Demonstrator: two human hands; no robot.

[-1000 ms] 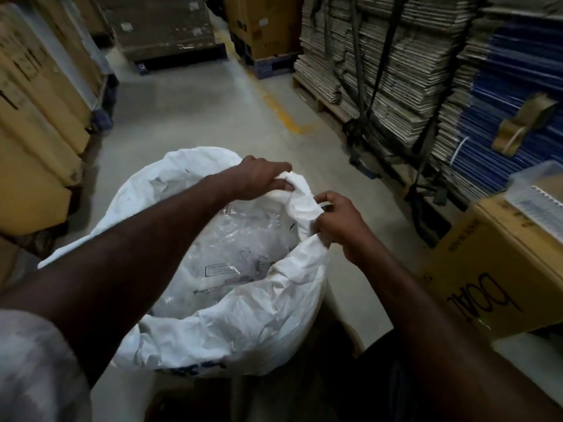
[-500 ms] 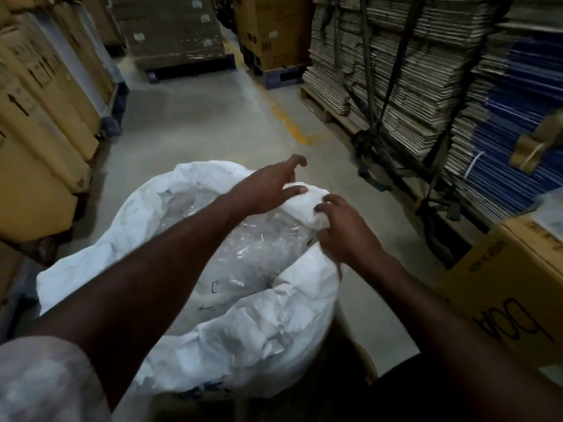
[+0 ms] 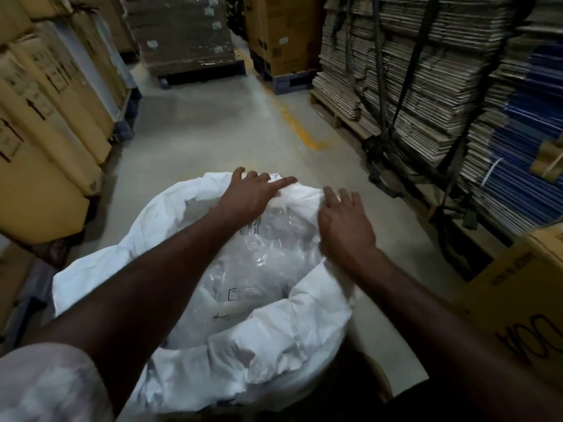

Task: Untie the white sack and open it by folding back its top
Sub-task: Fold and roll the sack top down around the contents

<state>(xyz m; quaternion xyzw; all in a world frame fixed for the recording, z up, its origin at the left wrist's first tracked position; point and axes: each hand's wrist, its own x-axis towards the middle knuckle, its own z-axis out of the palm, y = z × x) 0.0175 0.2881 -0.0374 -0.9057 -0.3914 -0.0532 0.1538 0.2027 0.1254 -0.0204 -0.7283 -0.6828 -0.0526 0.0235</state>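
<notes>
Both hands are spread flat, fingers open, on the far rim of the white sack [image 3: 274,354]: the left hand [image 3: 253,194] beside the right hand [image 3: 344,223]. Clear plastic [image 3: 259,263] is seen inside the sack's open mouth. Beyond the sack, the floor [image 3: 207,135] is flanked by stacked cartons [image 3: 45,117] and strapped flat cardboard [image 3: 426,86].

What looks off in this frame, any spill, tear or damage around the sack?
Nothing stands out. The white sack is open, its top folded back in crumpled but untorn folds, with a clear plastic liner inside. The left hand and right hand rest on the far rim. No spill shows on the floor.
</notes>
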